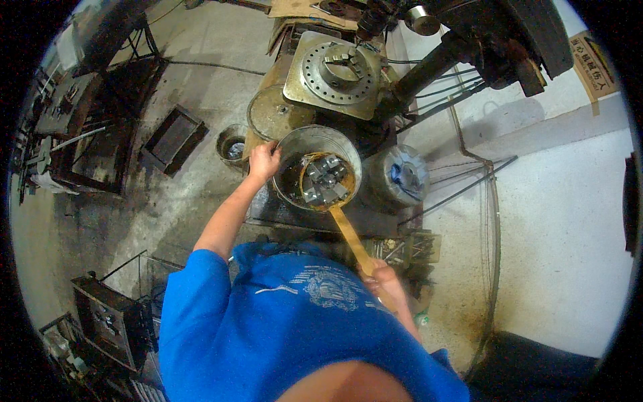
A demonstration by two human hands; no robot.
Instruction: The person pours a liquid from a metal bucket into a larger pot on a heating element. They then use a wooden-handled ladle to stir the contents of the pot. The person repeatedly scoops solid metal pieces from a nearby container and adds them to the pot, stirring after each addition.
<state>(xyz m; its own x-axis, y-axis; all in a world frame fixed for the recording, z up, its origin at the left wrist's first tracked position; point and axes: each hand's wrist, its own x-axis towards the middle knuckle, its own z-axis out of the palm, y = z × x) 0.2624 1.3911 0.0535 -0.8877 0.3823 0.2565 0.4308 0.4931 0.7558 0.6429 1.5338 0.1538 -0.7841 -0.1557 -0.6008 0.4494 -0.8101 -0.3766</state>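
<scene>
A round metal bucket [282,175] stands in front of me. At its left rim, my left hand [264,161] is closed on the edge. Within the bucket lies the round bowl of a long-handled strainer [348,234], yellowish and filled with several grey metal blocks [326,177]. The strainer's flat handle slants over the bucket's near rim toward my body. Low on the right, my right hand [383,276] is wrapped round that handle near its end. What lies under the strainer bowl is mostly hidden.
Beyond the bucket are a round chuck plate [339,74] on a machine table and a dark machine arm [429,70]. A drum with blue material [406,174] stands right of the bucket. A small pail [232,143] and a dark tray [174,139] sit on the left.
</scene>
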